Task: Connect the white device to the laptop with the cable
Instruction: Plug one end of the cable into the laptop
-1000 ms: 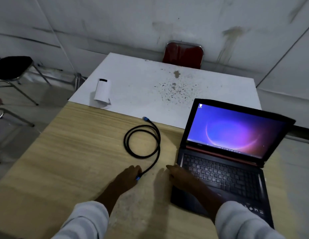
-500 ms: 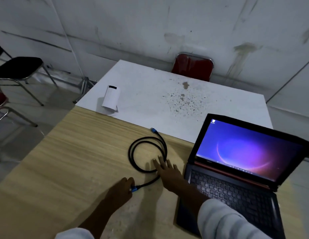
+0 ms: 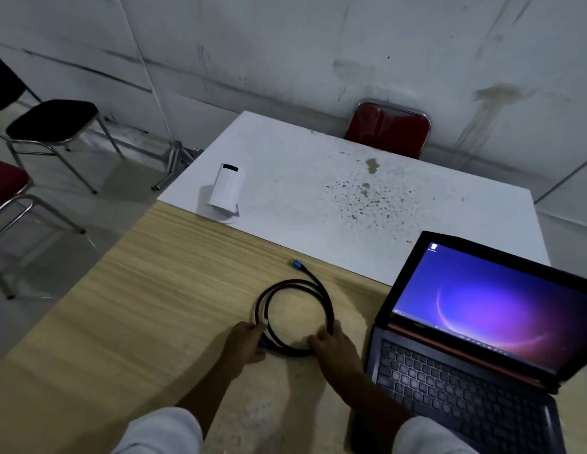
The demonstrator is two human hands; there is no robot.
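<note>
A black cable [image 3: 321,293] lies coiled on the wooden table, its far blue plug [image 3: 297,264] pointing toward the white board. My left hand [image 3: 247,344] is closed on the near blue plug at the coil's left side. My right hand [image 3: 334,347] grips the coil's right side. The white device [image 3: 227,189] with a black stripe lies on the white board [image 3: 400,204] at the far left. The open black laptop [image 3: 475,348], screen lit purple, stands to the right of my right hand.
The wooden table [image 3: 138,306] runs from the near edge to the white board. A red chair [image 3: 388,129] stands behind the board by the wall. A black chair [image 3: 51,121] and another red chair [image 3: 5,185] stand on the floor at the left.
My right hand has come down from flat over the coil and closed on its right side. My left hand, still on the near plug, has moved up against the coil.
</note>
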